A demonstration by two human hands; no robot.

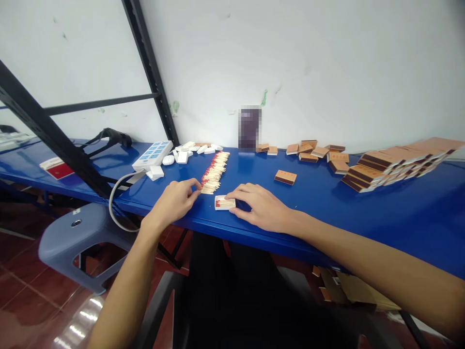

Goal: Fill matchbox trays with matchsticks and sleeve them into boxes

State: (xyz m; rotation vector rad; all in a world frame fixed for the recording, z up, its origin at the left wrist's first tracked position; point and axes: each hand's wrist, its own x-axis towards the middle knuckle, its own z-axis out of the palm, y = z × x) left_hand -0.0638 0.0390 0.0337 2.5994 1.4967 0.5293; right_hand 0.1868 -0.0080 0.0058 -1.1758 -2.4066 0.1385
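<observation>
A long row of red-tipped matches [215,172] lies on the blue table [381,213]. My left hand [175,199] is at the near end of the row, its fingertips pinched on a few matches. Beside it, my right hand [259,206] rests with curled fingers on the edge of a small white tray [224,202] that has matches in it. A single brown matchbox [285,177] lies just beyond my right hand.
Several empty white trays [189,151] and a white power strip [152,155] sit at the back left. Loose brown matchboxes [316,151] and a stacked row of them [395,164] fill the back right. A grey plastic stool [78,237] stands to the left below the table.
</observation>
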